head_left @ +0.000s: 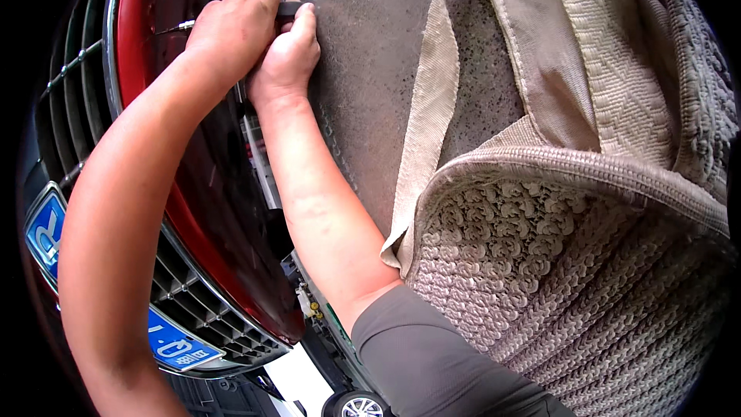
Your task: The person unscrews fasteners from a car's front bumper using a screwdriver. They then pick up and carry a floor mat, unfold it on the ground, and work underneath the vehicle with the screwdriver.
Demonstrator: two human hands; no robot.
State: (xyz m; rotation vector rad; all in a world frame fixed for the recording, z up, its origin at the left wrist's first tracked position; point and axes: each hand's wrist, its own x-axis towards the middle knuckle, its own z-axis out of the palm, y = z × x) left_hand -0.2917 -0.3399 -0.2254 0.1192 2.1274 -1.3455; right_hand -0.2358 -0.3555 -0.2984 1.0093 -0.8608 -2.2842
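Tool work at the red car panel (224,208) is apparently in hand, w/ the thin-shafted tool (184,26), tip at or v. nr the panel, wrapped in the grip of the L hand (235,27), its dark handle (289,10) pinched by the R hand (289,54), so steady alignment is prob. called for.

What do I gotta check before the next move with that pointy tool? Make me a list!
1. Left hand closed on the tool: ok.
2. Right hand closed at its dark handle: ok.
3. Hands covered: not ok, both are bare.
4. Tool's tip touching the red panel: cannot tell, too small.
5. Grey sleeve away from the tool: ok, it ends near the elbow.
6. Beige strap away from the hands: ok, it's off to their right.
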